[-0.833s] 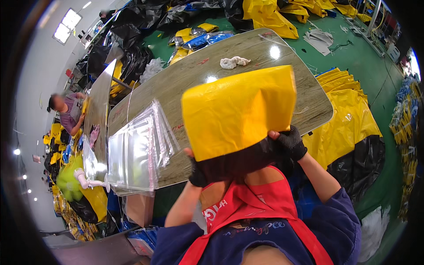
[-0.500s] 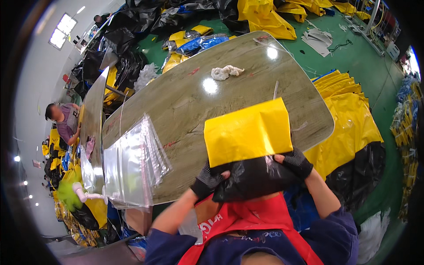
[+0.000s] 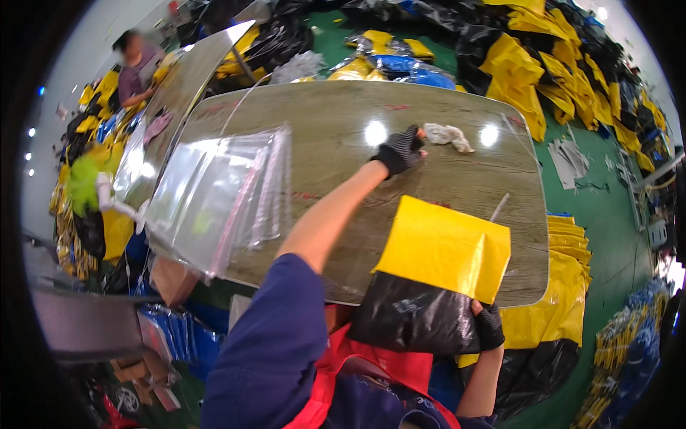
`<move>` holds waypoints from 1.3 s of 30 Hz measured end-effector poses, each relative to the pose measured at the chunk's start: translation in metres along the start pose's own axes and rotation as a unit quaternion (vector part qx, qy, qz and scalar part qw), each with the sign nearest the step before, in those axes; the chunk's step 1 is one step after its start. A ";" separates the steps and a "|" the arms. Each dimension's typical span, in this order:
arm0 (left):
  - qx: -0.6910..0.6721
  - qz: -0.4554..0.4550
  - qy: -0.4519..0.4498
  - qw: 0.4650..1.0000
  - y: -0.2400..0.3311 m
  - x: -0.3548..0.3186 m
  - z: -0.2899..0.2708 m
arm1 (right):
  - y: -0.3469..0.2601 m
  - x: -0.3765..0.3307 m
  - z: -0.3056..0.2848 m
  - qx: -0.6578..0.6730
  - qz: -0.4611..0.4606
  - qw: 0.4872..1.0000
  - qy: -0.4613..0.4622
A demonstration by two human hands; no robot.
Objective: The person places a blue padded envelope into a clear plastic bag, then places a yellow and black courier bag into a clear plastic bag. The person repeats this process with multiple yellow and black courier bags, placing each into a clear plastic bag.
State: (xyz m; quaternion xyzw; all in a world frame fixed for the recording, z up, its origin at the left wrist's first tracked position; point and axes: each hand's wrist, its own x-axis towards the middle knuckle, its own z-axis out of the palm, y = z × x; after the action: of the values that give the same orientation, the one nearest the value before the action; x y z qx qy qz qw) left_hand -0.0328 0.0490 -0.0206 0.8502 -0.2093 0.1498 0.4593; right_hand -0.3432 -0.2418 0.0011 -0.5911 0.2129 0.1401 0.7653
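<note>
My right hand [image 3: 489, 323], in a black fingerless glove, grips the lower right edge of a folded yellow-and-black plastic sheet [image 3: 444, 247]. That sheet is held at the table's near edge, its yellow part farther from me and its black part nearer. Stretched out over the table is my left hand [image 3: 401, 152], gloved the same way. Its bare fingertips are apart, just left of a crumpled white rag [image 3: 449, 137], and nothing shows between them.
Clear plastic bags [image 3: 207, 189] lie stacked on the left of the wood-patterned table [image 3: 329, 114]. A yellow-and-black pile [image 3: 554, 314] stands beyond its right edge. A person [image 3: 136, 75] works at another table on the far left. More yellow sheeting [image 3: 511, 68] covers the floor behind.
My left hand has let go of the folded sheet and reached forward to the rag. The sheet has tilted clockwise, now in my right hand alone. The view has turned.
</note>
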 end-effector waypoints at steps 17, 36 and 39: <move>0.232 -0.247 0.120 0.933 -0.088 -0.291 -0.339 | 0.015 0.026 -0.036 -0.076 0.006 0.996 -0.052; 0.039 -0.147 -0.037 0.988 0.031 -0.259 -0.155 | -0.032 -0.023 0.044 -0.112 0.026 0.985 -0.128; -0.025 -0.133 -0.068 0.988 0.071 -0.239 -0.180 | -0.021 -0.038 0.074 -0.124 0.075 0.977 -0.154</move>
State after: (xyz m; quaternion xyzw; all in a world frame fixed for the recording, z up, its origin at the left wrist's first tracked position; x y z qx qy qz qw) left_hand -0.2861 0.2179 0.0196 0.8669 -0.1285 0.0234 0.4810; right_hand -0.3545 -0.1740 0.0529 -0.6353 0.1176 0.3120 0.6966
